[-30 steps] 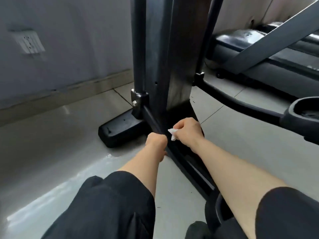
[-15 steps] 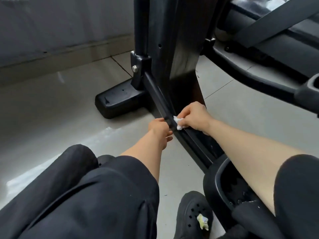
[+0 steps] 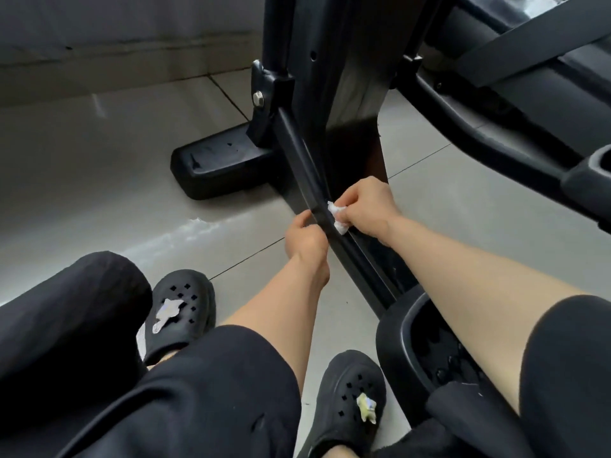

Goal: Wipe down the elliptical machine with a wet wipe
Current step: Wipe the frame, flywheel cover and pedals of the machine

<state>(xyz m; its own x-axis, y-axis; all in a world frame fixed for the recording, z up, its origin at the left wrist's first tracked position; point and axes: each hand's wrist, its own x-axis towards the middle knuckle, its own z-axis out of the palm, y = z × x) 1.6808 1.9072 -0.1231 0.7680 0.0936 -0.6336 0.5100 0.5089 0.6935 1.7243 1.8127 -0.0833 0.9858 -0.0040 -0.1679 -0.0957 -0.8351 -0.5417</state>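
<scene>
The black elliptical machine [image 3: 330,77] fills the middle of the view, with a slanted black bar [image 3: 297,153] running down from a bolted joint to a foot pedal [image 3: 426,345]. My right hand [image 3: 367,206] pinches a crumpled white wet wipe [image 3: 337,216] and presses it against the right side of that bar. My left hand [image 3: 305,238] is curled on the bar's left edge, just below the wipe.
The elliptical's black base foot [image 3: 215,166] sits on the grey tiled floor [image 3: 99,166]. A second pedal arm [image 3: 496,140] crosses at the right, with a treadmill [image 3: 545,54] behind it. My knees and black clogs [image 3: 182,309] fill the bottom edge. A wall runs along the back left.
Both hands have slid down the slanted bar toward me, the wipe moving with the right hand. The view has tilted downward, so my shoes and the pedal show now.
</scene>
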